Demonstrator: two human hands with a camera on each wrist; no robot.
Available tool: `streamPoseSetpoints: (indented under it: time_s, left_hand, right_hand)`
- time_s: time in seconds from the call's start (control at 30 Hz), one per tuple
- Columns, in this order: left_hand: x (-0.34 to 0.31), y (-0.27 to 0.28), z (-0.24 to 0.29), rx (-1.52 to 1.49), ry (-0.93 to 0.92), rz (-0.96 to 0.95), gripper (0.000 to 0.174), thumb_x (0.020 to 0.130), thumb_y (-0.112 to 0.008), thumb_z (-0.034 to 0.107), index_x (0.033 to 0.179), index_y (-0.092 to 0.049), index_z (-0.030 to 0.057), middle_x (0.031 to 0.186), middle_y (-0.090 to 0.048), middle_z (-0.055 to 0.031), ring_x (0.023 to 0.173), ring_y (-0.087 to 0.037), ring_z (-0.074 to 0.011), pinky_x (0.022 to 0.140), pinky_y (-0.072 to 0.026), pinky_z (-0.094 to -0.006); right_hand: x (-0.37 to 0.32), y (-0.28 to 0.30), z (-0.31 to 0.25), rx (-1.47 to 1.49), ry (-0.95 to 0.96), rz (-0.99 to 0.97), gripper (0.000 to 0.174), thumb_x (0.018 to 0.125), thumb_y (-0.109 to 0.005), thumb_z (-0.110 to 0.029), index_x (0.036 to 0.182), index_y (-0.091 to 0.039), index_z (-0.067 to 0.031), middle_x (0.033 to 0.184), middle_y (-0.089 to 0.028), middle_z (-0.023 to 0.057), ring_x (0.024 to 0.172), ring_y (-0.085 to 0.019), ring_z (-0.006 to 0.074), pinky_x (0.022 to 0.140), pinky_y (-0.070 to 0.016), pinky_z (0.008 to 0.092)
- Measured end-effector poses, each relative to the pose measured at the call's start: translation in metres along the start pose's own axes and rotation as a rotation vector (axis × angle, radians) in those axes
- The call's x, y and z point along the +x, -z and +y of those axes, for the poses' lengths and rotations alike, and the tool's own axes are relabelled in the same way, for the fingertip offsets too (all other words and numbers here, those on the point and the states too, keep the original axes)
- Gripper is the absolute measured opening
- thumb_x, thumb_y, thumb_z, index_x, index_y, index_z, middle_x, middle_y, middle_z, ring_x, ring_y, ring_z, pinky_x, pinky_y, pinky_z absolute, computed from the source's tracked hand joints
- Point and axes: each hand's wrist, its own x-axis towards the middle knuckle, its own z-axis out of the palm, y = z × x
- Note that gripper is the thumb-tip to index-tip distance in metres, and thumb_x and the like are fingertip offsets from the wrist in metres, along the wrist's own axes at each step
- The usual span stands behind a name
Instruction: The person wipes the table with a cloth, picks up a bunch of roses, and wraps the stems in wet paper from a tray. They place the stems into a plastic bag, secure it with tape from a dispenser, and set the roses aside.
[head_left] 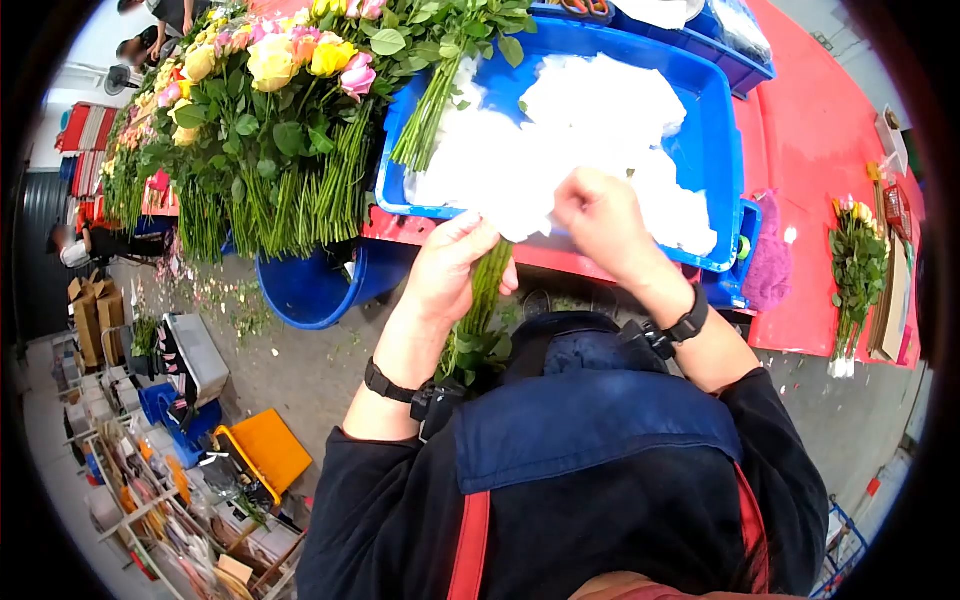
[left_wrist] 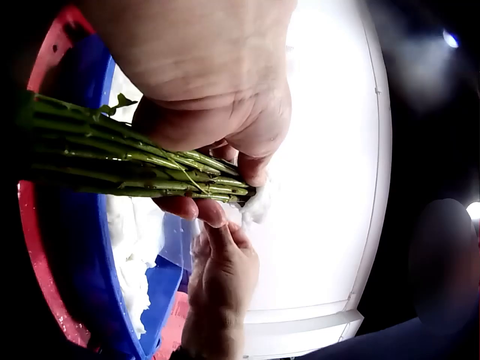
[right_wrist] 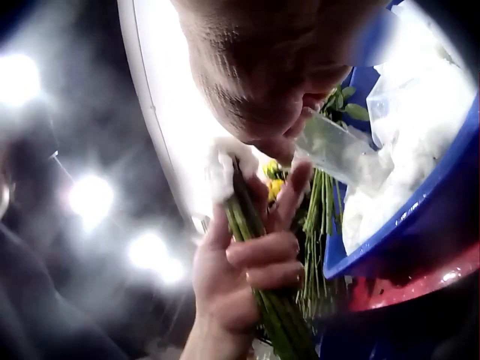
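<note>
A bundle of green stems (head_left: 487,290) (left_wrist: 135,161) is gripped by my left hand (head_left: 455,268) (left_wrist: 217,82) near the cut ends. White wet-looking material (left_wrist: 259,204) (right_wrist: 223,174) covers those ends. My right hand (head_left: 608,222) (right_wrist: 277,75) is beside the ends, fingers curled, pinching a clear plastic piece (right_wrist: 330,146) in the right wrist view. Behind both hands stands a blue tray (head_left: 715,110) holding white material (head_left: 600,100). The lower part of the bundle, with leaves, hangs in front of my body.
Many rose bunches (head_left: 270,130) lie on the red table (head_left: 800,130) at the left, and some stems overlap the tray. A blue bucket (head_left: 305,290) is below the table edge. A purple cloth (head_left: 768,255) and another bouquet (head_left: 855,260) are at the right.
</note>
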Motion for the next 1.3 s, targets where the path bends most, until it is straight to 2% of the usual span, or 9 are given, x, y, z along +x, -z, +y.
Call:
streamPoseSetpoints:
  time_s: [0.17, 0.27, 0.37, 0.5, 0.77, 1.0, 1.07, 1.2, 1.3]
  left_hand:
    - [-0.004, -0.003, 0.01, 0.065, -0.097, 0.06, 0.028, 0.096, -0.057, 0.024, 0.108, -0.06, -0.0016, 0.079, -0.064, -0.0096, 0.057, -0.061, -0.0181, 0.051, -0.0497, -0.0285]
    - [-0.014, 0.019, 0.022, 0.015, -0.124, 0.002, 0.04, 0.093, -0.06, 0.027, 0.118, -0.055, -0.0036, 0.105, -0.063, -0.0152, 0.06, -0.058, -0.0224, 0.051, -0.049, -0.031]
    - [-0.021, 0.023, 0.03, -0.014, -0.125, -0.056, 0.044, 0.093, -0.059, 0.027, 0.123, -0.052, -0.0046, 0.11, -0.062, -0.0167, 0.059, -0.058, -0.0227, 0.05, -0.0473, -0.0315]
    - [-0.021, 0.029, 0.031, -0.036, -0.087, -0.068, 0.044, 0.094, -0.059, 0.027, 0.123, -0.051, -0.0049, 0.109, -0.061, -0.0161, 0.06, -0.058, -0.0226, 0.05, -0.0463, -0.0311]
    - [-0.025, 0.042, 0.018, 0.137, -0.139, 0.244, 0.029, 0.095, -0.059, 0.021, 0.112, -0.059, -0.0024, 0.077, -0.064, -0.0084, 0.058, -0.063, -0.0191, 0.052, -0.0514, -0.0291]
    - [-0.028, 0.003, -0.005, 0.117, 0.074, -0.111, 0.033, 0.089, -0.066, 0.021, 0.113, -0.062, -0.0018, 0.093, -0.067, -0.0094, 0.061, -0.063, -0.0195, 0.056, -0.0509, -0.0295]
    - [-0.024, 0.005, -0.006, 0.098, 0.082, -0.049, 0.03, 0.09, -0.065, 0.018, 0.111, -0.063, -0.0016, 0.09, -0.066, -0.0075, 0.06, -0.061, -0.0171, 0.057, -0.0505, -0.0276]
    - [-0.024, -0.004, -0.022, 0.278, 0.087, 0.013, 0.026, 0.088, -0.066, 0.01, 0.112, -0.063, -0.0003, 0.09, -0.064, -0.0044, 0.061, -0.059, -0.0099, 0.054, -0.0472, -0.0235]
    - [-0.019, -0.025, -0.044, 0.611, -0.127, 0.104, 0.024, 0.084, -0.069, 0.006, 0.107, -0.067, -0.0021, 0.102, -0.062, -0.0038, 0.067, -0.06, -0.0085, 0.056, -0.0471, -0.0215]
  right_hand:
    - [-0.009, -0.006, -0.011, 0.255, 0.262, -0.188, 0.029, 0.078, -0.074, -0.018, 0.101, -0.066, -0.0008, 0.084, -0.066, 0.0085, 0.07, -0.062, 0.021, 0.066, -0.0504, 0.033]
    - [-0.005, 0.009, 0.029, 0.447, -0.205, -0.116, 0.041, 0.079, -0.076, -0.019, 0.113, -0.064, -0.0005, 0.096, -0.066, 0.0053, 0.08, -0.06, 0.0175, 0.072, -0.0508, 0.031]
    - [0.007, 0.013, 0.044, 0.386, -0.105, -0.107, 0.042, 0.087, -0.067, -0.014, 0.126, -0.057, -0.0022, 0.117, -0.063, 0.0064, 0.099, -0.059, 0.0141, 0.086, -0.0475, 0.0279]
    - [0.002, 0.005, 0.042, 0.879, -0.407, -0.357, 0.029, 0.087, -0.067, -0.011, 0.114, -0.063, 0.0004, 0.103, -0.066, 0.0062, 0.091, -0.062, 0.014, 0.084, -0.0484, 0.0272]
    - [-0.005, 0.02, 0.03, 0.876, -0.413, -0.034, 0.015, 0.082, -0.073, -0.012, 0.081, -0.063, -0.001, 0.074, -0.062, -0.0015, 0.068, -0.054, 0.0055, 0.065, -0.0434, 0.0212]
    - [-0.035, -0.013, -0.021, 0.374, -0.047, -0.189, 0.012, 0.078, -0.067, -0.001, 0.089, -0.065, 0.0003, 0.073, -0.062, -0.0004, 0.07, -0.056, 0.0074, 0.067, -0.0478, 0.0246]
    - [-0.037, 0.0, 0.001, 0.483, -0.273, -0.422, 0.019, 0.079, -0.064, -0.001, 0.099, -0.067, 0.001, 0.086, -0.068, 0.0041, 0.08, -0.061, 0.0103, 0.074, -0.0494, 0.0253]
    - [-0.03, 0.038, 0.015, 0.909, -0.556, -0.346, 0.009, 0.082, -0.065, -0.006, 0.087, -0.067, 0.0011, 0.073, -0.063, 0.0019, 0.067, -0.057, 0.0091, 0.064, -0.0467, 0.0239]
    - [-0.035, 0.044, -0.021, 0.608, -0.373, -0.302, 0.013, 0.084, -0.064, -0.011, 0.085, -0.067, 0.0012, 0.071, -0.062, 0.0015, 0.066, -0.058, 0.0103, 0.064, -0.0476, 0.0255]
